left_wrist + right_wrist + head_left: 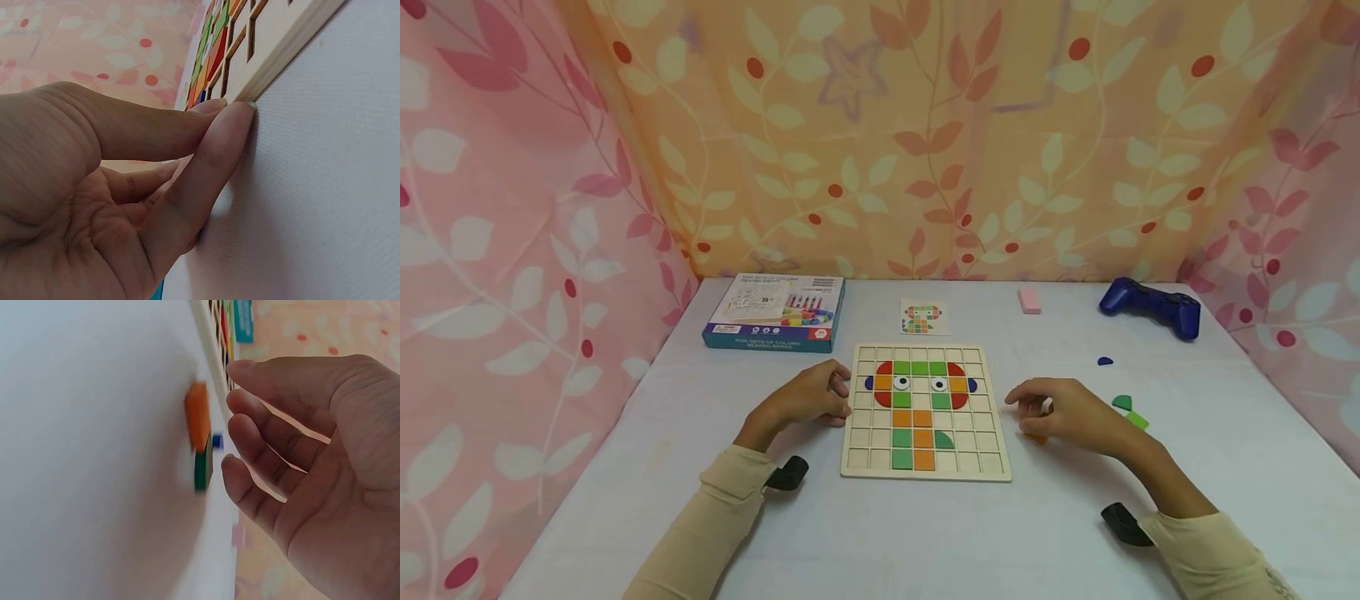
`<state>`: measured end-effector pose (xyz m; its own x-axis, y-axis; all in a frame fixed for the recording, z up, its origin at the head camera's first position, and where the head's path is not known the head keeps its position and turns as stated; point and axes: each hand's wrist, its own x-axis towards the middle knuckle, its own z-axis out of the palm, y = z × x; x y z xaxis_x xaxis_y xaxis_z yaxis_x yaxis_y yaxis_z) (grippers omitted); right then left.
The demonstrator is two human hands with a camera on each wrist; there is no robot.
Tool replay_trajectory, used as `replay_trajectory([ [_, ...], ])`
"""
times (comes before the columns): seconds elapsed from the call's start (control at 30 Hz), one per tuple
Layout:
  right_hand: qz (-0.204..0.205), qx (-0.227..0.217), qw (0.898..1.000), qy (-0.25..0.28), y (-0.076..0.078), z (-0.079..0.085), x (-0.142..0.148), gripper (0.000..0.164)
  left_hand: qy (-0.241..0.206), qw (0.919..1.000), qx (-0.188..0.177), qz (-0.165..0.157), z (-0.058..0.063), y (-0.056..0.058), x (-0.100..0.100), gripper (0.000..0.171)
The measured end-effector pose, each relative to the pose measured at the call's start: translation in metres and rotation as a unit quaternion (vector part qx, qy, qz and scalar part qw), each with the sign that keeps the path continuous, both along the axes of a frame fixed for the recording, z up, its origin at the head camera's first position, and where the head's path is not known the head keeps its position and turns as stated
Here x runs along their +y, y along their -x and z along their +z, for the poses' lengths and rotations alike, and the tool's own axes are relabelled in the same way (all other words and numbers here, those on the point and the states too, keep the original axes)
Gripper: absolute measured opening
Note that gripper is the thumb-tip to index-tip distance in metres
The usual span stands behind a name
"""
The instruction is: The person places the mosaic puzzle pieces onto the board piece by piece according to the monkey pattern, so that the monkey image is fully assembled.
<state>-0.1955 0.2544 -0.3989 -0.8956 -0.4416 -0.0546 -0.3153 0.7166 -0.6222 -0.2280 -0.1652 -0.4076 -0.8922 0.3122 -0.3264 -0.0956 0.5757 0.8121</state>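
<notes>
A wooden grid board [985,446] lies on the table, with red, orange, green and blue tiles set as a figure with two eye pieces. At its left edge, my left hand [808,393] pinches the rim between thumb and finger; in the left wrist view the fingertips [240,115] meet right at the board's side. My right hand [1071,412] hovers off the board's right edge, fingers loosely bent and holding nothing. Partly hidden below it is an orange tile [1037,438], clearer in the right wrist view beside a green tile [201,472].
Right of the board lie a green quarter-round tile [1122,402], a light green tile [1138,419] and a blue half-round tile [1105,361]. Behind it are a picture card [925,317] and a pink block [1029,301]. A box [775,312] stands back left, a blue game controller [1150,307] back right.
</notes>
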Motion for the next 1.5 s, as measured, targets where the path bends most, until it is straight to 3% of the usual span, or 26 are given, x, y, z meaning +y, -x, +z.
replay_trajectory([
  [0.27, -0.027, 0.036, 0.999, -0.009, -0.006, -0.004, 0.037, 0.031, 0.011, 0.9999, 0.003, 0.000, 0.001, 0.000, 0.000, 0.059],
  [0.5, -0.077, 0.031, 0.995, -0.052, -0.013, -0.001, 0.074, 0.039, 0.011, 0.9999, 0.003, 0.000, 0.001, 0.000, 0.000, 0.059],
  [0.77, -0.106, 0.014, 0.990, -0.096, -0.020, -0.002, 0.114, 0.045, 0.014, 0.9999, -0.001, 0.006, 0.000, 0.000, 0.002, 0.059],
  [1.5, -0.139, 0.012, 0.982, -0.130, -0.026, -0.008, 0.154, 0.042, 0.013, 0.9999, 0.001, -0.003, 0.004, -0.002, 0.001, 0.059],
])
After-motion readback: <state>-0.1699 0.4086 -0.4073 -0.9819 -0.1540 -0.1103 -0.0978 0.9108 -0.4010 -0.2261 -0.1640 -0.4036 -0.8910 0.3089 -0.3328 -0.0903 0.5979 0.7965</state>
